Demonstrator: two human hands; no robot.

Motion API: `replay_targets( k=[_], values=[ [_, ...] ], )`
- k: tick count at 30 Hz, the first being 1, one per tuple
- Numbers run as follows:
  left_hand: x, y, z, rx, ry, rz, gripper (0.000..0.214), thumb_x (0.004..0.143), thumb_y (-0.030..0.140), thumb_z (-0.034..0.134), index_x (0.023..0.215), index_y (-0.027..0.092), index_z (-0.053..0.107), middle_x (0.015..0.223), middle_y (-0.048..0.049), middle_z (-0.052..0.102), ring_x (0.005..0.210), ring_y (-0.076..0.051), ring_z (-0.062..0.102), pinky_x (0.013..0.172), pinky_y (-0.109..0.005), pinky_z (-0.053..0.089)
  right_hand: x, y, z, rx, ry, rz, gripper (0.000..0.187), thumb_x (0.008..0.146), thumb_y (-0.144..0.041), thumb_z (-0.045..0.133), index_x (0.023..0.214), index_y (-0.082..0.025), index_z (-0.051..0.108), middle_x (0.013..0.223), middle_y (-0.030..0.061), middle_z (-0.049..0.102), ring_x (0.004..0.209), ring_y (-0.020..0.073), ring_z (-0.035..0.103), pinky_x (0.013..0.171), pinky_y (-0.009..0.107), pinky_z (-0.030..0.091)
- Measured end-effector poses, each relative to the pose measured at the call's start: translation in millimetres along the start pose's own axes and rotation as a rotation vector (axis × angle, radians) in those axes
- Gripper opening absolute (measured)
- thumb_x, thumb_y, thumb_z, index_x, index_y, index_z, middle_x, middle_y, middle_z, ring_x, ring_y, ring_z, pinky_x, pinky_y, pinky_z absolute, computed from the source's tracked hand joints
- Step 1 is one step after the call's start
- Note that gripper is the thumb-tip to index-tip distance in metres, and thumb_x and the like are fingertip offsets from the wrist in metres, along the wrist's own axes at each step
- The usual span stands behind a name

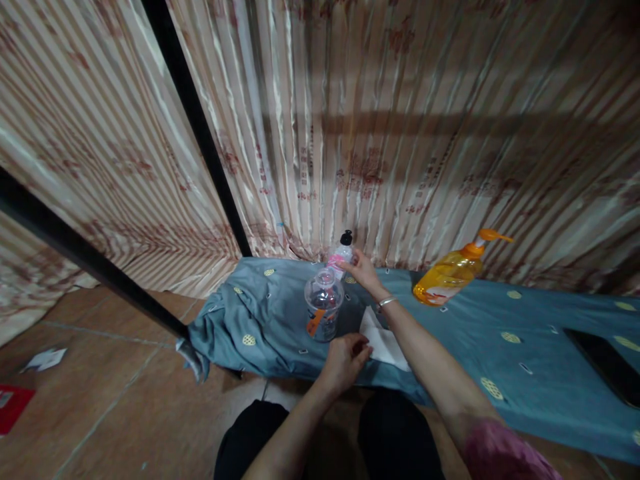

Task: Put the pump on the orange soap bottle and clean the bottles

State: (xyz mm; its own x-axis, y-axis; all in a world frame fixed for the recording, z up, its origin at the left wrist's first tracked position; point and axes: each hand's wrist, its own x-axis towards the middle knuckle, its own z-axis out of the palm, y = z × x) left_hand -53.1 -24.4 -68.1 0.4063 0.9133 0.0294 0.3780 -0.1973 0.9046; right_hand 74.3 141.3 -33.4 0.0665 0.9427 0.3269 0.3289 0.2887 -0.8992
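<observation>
Small bottle (pixel 341 252): clear plastic, pink label, black cap, upright at far edge of teal cloth (pixel 525 360), against the curtain. Right hand (pixel 361 270) has its fingertips stretched onto the bottle's side; can't tell if it's a full grip. Left hand (pixel 345 360) has fingers curled at the near corner of the white tissue (pixel 383 340); pinch unclear. Clear domed jar (pixel 324 305) sits just left. Glossy orange pump bottle (pixel 450 273) leans at right. Curtain (pixel 400 133) is striped and satiny.
</observation>
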Motion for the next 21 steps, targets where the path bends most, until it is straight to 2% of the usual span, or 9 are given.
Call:
replay_targets(
  k=[4, 7, 9, 12, 15, 17, 21],
  values=[
    [1.3, -0.1, 2.6, 0.016, 0.007, 0.031, 0.02, 0.079, 0.026, 0.056, 0.09, 0.015, 0.069, 0.079, -0.0048, 0.069, 0.07, -0.017, 0.062, 0.066, -0.025, 0.046, -30.4, -13.2, -49.5, -0.031, 0.115, -0.016, 0.027, 0.088, -0.035, 0.059, 0.109, -0.018, 0.059, 0.108, 0.0063, 0.064, 0.091, 0.022, 0.063, 0.078, 0.044, 0.052],
    [3.0, -0.1, 5.6, -0.007, 0.041, 0.062, 0.019, 0.077, 0.021, 0.058, 0.092, 0.015, 0.066, 0.084, -0.0047, 0.069, 0.075, -0.017, 0.063, 0.071, -0.026, 0.048, -69.5, -21.9, -80.6, -0.041, 0.156, -0.023, 0.028, 0.087, -0.035, 0.061, 0.109, -0.018, 0.059, 0.106, 0.0059, 0.065, 0.09, 0.0222, 0.063, 0.079, 0.045, 0.052],
    [4.9, -0.4, 7.5, -0.049, 0.082, 0.083, 0.02, 0.076, 0.02, 0.059, 0.095, 0.015, 0.064, 0.089, -0.0051, 0.068, 0.075, -0.015, 0.063, 0.074, -0.027, 0.05, -97.5, -26.8, -92.9, -0.041, 0.154, -0.023, 0.029, 0.086, -0.035, 0.062, 0.109, -0.018, 0.059, 0.104, 0.0056, 0.065, 0.089, 0.022, 0.064, 0.079, 0.045, 0.052],
    [8.4, -1.8, 10.2, -0.121, 0.149, 0.098, 0.021, 0.073, 0.017, 0.062, 0.094, 0.016, 0.061, 0.09, -0.0037, 0.065, 0.074, -0.014, 0.062, 0.072, -0.026, 0.051, -132.5, -31.0, -99.4, -0.042, 0.122, -0.012, 0.03, 0.083, -0.034, 0.066, 0.107, -0.018, 0.059, 0.1, 0.0047, 0.066, 0.086, 0.0214, 0.064, 0.078, 0.044, 0.052],
    [11.7, -4.0, 12.7, -0.177, 0.205, 0.112, 0.026, 0.072, 0.018, 0.065, 0.097, 0.017, 0.057, 0.093, -0.0034, 0.061, 0.077, -0.014, 0.062, 0.071, -0.027, 0.053, -153.2, -30.0, -97.5, -0.053, 0.096, 0.013, 0.034, 0.08, -0.035, 0.069, 0.107, -0.018, 0.059, 0.097, 0.004, 0.067, 0.084, 0.0214, 0.064, 0.079, 0.045, 0.052],
    [13.9, -5.0, 14.5, -0.171, 0.254, 0.116, 0.037, 0.069, 0.019, 0.068, 0.103, 0.017, 0.055, 0.098, -0.005, 0.06, 0.084, -0.016, 0.062, 0.075, -0.03, 0.053, -159.9, -27.5, -94.9, -0.064, 0.075, 0.024, 0.034, 0.081, -0.035, 0.067, 0.109, -0.018, 0.058, 0.098, 0.0043, 0.066, 0.085, 0.0218, 0.064, 0.08, 0.045, 0.051],
    [20.8, -3.5, 18.5, -0.126, 0.31, 0.134, 0.067, 0.06, 0.02, 0.076, 0.12, 0.017, 0.047, 0.12, -0.011, 0.053, 0.106, -0.024, 0.057, 0.094, -0.041, 0.046, -163.5, -23.2, -91.2, -0.07, 0.027, 0.031, 0.033, 0.085, -0.036, 0.063, 0.112, -0.018, 0.058, 0.104, 0.0058, 0.066, 0.091, 0.0227, 0.064, 0.082, 0.046, 0.051]
  ],
)
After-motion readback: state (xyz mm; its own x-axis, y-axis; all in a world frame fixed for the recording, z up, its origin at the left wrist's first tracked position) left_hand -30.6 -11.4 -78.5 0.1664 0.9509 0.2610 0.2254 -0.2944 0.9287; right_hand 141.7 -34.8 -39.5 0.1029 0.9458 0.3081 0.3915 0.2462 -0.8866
